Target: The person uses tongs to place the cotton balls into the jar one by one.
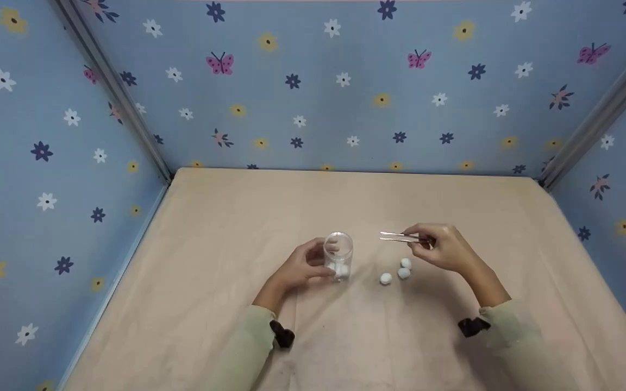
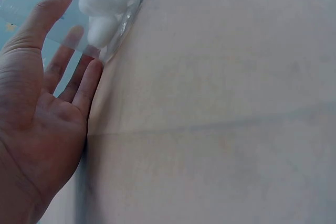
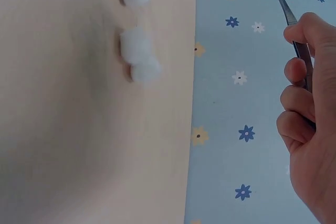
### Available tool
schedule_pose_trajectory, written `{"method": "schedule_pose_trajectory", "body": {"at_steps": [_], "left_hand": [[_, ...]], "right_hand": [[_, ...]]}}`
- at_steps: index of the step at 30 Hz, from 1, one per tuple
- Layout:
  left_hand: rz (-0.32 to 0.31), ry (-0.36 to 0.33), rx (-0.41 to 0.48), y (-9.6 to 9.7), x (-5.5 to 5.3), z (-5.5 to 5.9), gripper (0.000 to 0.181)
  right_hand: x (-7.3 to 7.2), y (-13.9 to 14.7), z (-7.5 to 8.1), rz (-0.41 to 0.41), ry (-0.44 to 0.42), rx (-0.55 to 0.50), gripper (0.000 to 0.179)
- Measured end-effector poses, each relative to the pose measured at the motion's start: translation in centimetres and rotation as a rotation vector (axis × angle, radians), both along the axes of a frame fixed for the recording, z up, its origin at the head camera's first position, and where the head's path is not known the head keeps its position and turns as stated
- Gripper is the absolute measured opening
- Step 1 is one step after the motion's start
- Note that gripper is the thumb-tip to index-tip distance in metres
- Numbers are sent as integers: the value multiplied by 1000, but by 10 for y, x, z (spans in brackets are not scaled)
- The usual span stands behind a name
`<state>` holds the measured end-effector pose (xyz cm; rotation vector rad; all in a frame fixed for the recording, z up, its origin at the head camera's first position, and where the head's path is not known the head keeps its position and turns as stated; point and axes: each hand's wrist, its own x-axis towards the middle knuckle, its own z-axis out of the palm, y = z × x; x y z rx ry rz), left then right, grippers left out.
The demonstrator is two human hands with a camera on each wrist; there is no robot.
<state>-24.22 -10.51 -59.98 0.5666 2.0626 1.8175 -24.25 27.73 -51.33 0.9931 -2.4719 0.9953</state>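
Observation:
My left hand (image 1: 301, 266) grips a clear plastic jar (image 1: 338, 244) that stands upright on the table, thumb on the near side and fingers behind. Several white cotton balls (image 2: 100, 14) lie at the bottom of the jar. To its right, my right hand (image 1: 443, 247) pinches metal tweezers (image 1: 394, 237) between thumb and fingers, above the table. The tweezer tips point left toward the jar, spread apart with nothing between them. Below them on the table are three loose cotton balls, a single one (image 1: 386, 278) and a touching pair (image 3: 139, 56).
A beige cloth (image 1: 226, 217) covers the table. Blue flowered panels (image 1: 313, 108) rise along its back and both sides, with grey metal posts (image 1: 117, 92) at the corners. Dark straps (image 1: 282, 334) sit at the sleeve cuffs.

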Motion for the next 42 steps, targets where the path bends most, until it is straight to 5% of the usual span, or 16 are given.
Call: {"method": "schedule_pose_trajectory", "body": {"at_steps": [14,42], "left_hand": [[-3,4,7,1,-1,-2,73],[-1,-7,2,0,-2,-3,70]], "right_hand": [[8,30,-10,-43,-21,-22,26],[12,51,-33,-100,-79,123,21]]}}
